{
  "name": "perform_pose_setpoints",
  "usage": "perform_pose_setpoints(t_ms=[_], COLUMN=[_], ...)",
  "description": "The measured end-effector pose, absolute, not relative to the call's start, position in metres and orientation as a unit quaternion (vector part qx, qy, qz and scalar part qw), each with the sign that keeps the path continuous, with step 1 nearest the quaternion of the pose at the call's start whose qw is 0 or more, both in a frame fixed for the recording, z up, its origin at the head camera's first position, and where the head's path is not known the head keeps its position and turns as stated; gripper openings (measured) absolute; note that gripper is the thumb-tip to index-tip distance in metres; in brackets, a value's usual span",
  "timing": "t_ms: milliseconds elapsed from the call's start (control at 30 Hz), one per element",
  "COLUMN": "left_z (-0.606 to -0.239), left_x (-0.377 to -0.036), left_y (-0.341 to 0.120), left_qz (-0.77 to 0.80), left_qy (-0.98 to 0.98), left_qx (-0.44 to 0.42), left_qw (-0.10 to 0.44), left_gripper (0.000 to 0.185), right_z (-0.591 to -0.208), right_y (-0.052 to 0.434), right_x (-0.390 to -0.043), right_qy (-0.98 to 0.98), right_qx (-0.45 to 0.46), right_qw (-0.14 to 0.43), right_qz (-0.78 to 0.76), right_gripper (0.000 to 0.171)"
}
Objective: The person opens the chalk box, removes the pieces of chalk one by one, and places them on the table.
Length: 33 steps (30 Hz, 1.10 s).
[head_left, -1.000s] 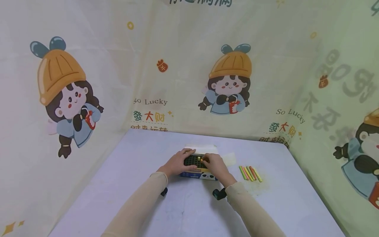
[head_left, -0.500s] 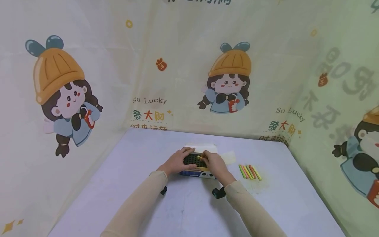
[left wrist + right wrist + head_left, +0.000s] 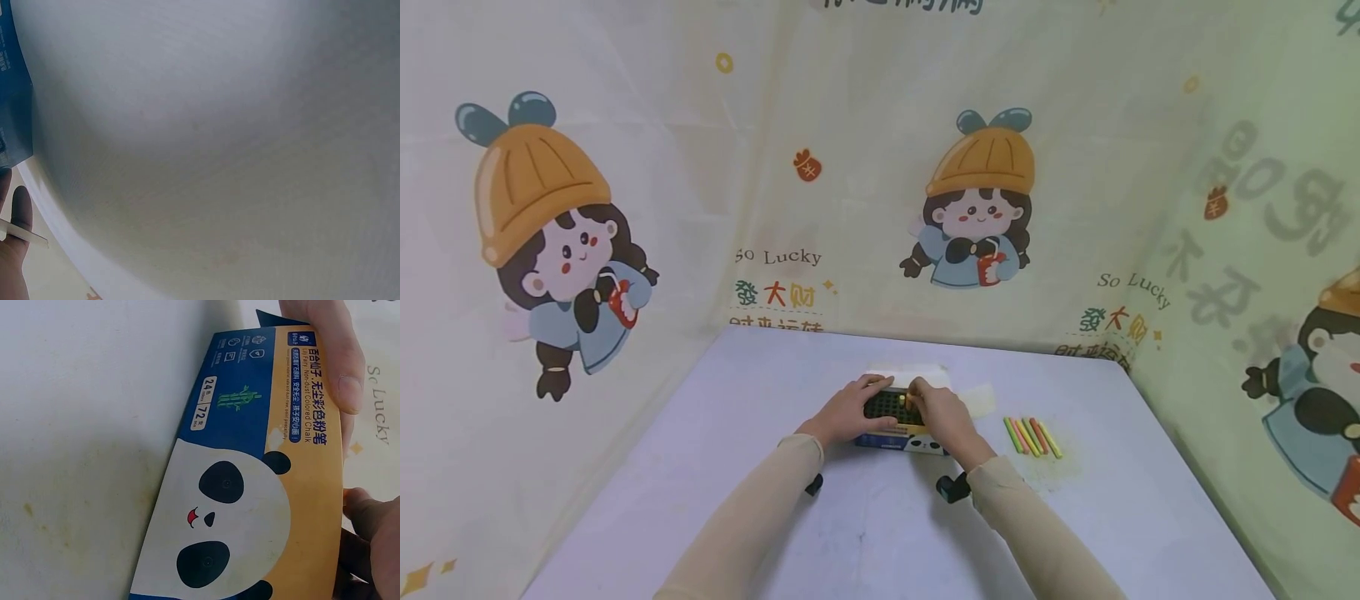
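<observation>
From my head view, the chalk box (image 3: 891,442) sat just below the middle of the frame, on the pale table (image 3: 850,533). I saw the left hand (image 3: 850,410) spread wide across its left end, gripping it, thumb along the near edge and fingers toward the far one. The right hand (image 3: 943,408) was narrow, fingertips pinching an orange chalk (image 3: 909,402) at the box's dark, holed tray (image 3: 880,407). Just left of that I made out a yellow chalk (image 3: 902,400) standing upright. Right of the hands, a row of coloured chalks (image 3: 1032,437) lay side by side. My right wrist view showed the box's panda front; my left one caught only its blue corner, upper left.
</observation>
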<state>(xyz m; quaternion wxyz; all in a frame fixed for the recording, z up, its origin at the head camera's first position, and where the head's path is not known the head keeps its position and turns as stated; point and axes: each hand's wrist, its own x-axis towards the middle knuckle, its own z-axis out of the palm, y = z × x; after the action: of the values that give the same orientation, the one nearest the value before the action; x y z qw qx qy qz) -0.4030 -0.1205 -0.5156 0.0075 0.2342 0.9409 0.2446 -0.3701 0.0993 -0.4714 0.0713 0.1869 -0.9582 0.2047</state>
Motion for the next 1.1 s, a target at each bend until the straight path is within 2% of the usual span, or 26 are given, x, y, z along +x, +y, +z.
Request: perform_pose_setpoints(t_ms=[300,900,1100], left_z=[-0.5157,-0.5146,-0.5148], left_x=[-0.4026,-0.4021,-0.4016], left_y=[-0.1195,-0.1191,-0.1191], left_qz=[0.243,0.244,0.240], left_qy=[0.941,0.941,0.943], left_qx=[0.235,0.235,0.231], left_qw=[0.004,0.000,0.001], left_gripper=[0.089,0.089,0.089], right_z=[-0.4749,-0.4768,-0.4758], right_y=[0.0997,0.0957,0.0976], right_x=[-0.3726,-0.3696,-0.3718], right_qy=[-0.957,-0.962,-0.957], right_qx=[0.183,0.153,0.148], right_qw=[0.083,0.058,0.063], right_qz=[0.211,0.217,0.244], right_gripper=[0.017,0.015,0.022])
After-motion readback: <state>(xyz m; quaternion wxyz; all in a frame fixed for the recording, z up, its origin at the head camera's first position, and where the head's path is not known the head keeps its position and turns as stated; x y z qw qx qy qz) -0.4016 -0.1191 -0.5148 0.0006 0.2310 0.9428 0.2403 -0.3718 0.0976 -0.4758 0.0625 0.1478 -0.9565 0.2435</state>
